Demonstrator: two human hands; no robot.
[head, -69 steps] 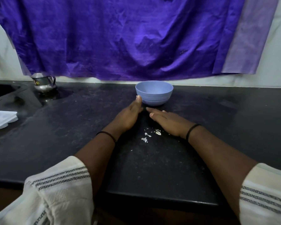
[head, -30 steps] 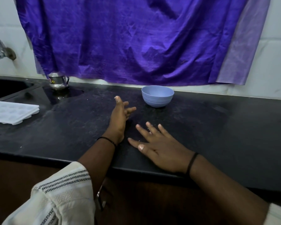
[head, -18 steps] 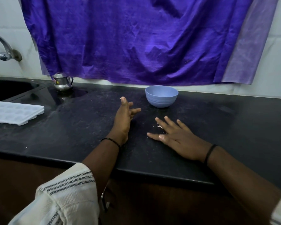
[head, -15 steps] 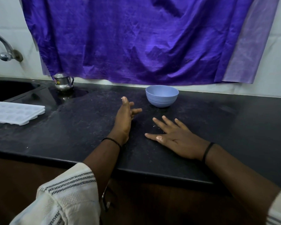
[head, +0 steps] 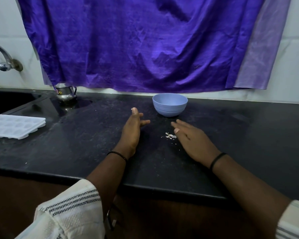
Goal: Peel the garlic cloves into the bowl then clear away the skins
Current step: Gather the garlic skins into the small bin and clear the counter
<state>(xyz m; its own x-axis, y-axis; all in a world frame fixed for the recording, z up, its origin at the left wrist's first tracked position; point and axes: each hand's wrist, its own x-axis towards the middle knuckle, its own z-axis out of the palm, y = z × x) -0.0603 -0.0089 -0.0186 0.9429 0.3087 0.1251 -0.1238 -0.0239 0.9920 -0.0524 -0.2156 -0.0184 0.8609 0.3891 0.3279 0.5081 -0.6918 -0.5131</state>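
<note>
We stand our left hand [head: 132, 133] on its outer edge on the black counter [head: 76, 145], fingers straight and pointing toward the wall, so that it makes a low wall for scraps to be gathered against; its grip is wide and holds nothing. Our right hand [head: 191, 142] lies nearly flat, palm down, fingers spread and relaxed, and its grip is likewise wide and empty. We keep it low because a flat hand sweeps thin scraps better than pinching fingers would

The garlic skins [head: 169, 135] lie as a small scatter of pale flakes between our two hands, just beside the right thumb, with a few smaller crumbs toward us. They look light and papery, so we judge a slow drag across the counter will suit them better than a quick flick, which might send them off the edge

The blue bowl [head: 169, 104] sits upright beyond our fingertips, near the back wall and apart from both hands, out of the sweeping path. Its inside is hidden from this angle, so we cannot tell whether cloves are in it. No unpeeled garlic shows on the counter, so we judge the peeling is done and the clearing is the step in hand

Off to the left a white ice tray [head: 16, 125] rests near the sink [head: 10, 99], and a small steel pot [head: 65, 93] stands under the purple cloth [head: 136, 42]
</note>
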